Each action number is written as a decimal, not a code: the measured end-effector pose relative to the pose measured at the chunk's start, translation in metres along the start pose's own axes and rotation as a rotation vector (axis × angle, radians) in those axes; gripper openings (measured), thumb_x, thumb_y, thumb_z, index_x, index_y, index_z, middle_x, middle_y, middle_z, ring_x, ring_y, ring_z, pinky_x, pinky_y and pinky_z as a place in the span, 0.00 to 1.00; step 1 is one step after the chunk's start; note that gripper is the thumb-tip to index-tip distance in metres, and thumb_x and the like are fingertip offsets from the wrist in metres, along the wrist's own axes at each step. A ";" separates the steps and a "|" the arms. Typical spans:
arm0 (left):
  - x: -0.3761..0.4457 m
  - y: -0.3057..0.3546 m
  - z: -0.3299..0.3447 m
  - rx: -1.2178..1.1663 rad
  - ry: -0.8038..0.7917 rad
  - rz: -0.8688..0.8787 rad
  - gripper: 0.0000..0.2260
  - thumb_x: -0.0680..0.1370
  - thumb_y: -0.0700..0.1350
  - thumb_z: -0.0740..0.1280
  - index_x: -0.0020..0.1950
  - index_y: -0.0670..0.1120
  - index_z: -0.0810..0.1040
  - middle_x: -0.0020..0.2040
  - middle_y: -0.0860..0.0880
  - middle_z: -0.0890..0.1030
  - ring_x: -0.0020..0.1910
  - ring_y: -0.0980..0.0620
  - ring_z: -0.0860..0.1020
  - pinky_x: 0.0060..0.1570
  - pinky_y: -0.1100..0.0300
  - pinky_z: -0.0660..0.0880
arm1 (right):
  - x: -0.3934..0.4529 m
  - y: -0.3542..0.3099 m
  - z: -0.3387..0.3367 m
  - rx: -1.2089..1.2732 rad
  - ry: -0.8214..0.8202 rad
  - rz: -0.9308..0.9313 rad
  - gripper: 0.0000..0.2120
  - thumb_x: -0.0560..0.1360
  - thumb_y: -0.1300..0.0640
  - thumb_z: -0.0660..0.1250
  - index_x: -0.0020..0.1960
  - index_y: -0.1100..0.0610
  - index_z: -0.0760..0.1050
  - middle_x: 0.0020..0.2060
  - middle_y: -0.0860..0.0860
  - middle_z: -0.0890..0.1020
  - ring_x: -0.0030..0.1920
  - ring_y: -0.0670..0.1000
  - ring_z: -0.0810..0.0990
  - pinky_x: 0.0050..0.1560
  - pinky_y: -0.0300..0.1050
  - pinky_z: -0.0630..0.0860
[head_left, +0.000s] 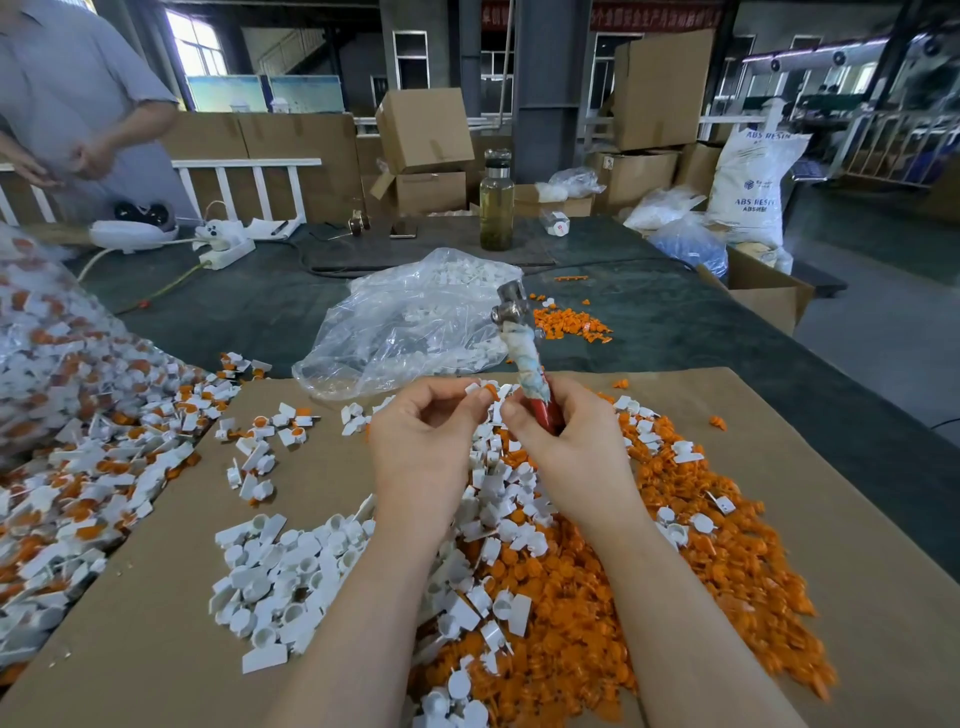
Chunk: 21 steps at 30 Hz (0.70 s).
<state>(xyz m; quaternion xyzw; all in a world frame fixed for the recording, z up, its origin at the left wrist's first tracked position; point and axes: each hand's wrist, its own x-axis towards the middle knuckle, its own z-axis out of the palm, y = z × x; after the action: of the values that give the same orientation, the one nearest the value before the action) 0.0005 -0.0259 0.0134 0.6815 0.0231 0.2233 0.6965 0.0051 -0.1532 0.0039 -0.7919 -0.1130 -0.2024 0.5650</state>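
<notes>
1 bench (675, 312) under dark cloth is carrying everything below both hands. 1 brown cardboard sheet (166, 597) is lying directly beneath them. An orange cap pile (727, 545) is spreading under and right of the right hand (571, 441); a white part pile (280, 582) is lying left of the left hand (421, 441). A plastic bag (405, 322) is sitting just beyond the fingertips. The right hand is gripping a hammer (524, 358) by its red handle, head pointing up and away. The left hand is pinching a small white-and-orange piece (483, 388), just beside the right hand's fingertips.
</notes>
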 end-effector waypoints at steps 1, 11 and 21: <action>0.000 -0.001 0.001 0.014 -0.005 0.008 0.06 0.73 0.39 0.76 0.42 0.50 0.84 0.39 0.53 0.86 0.42 0.55 0.84 0.46 0.62 0.81 | 0.000 -0.001 0.001 -0.004 0.025 -0.004 0.05 0.77 0.51 0.70 0.43 0.45 0.76 0.32 0.35 0.77 0.33 0.39 0.74 0.33 0.30 0.69; -0.004 -0.004 0.004 0.092 -0.005 0.097 0.09 0.73 0.42 0.77 0.41 0.56 0.84 0.39 0.59 0.85 0.40 0.62 0.83 0.42 0.68 0.78 | -0.001 -0.003 0.004 -0.053 0.063 -0.002 0.09 0.78 0.51 0.69 0.39 0.45 0.73 0.28 0.35 0.75 0.30 0.40 0.72 0.30 0.32 0.67; -0.002 -0.003 0.002 0.025 -0.023 0.046 0.06 0.74 0.39 0.75 0.43 0.51 0.84 0.39 0.54 0.86 0.41 0.57 0.84 0.45 0.65 0.79 | 0.001 -0.002 -0.002 0.082 -0.071 0.105 0.05 0.77 0.53 0.69 0.43 0.52 0.77 0.30 0.41 0.77 0.33 0.42 0.75 0.39 0.44 0.75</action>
<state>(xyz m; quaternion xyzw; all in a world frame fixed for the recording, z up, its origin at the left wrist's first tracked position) 0.0000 -0.0287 0.0099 0.6931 0.0021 0.2311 0.6828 0.0050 -0.1542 0.0061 -0.7796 -0.0993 -0.1397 0.6024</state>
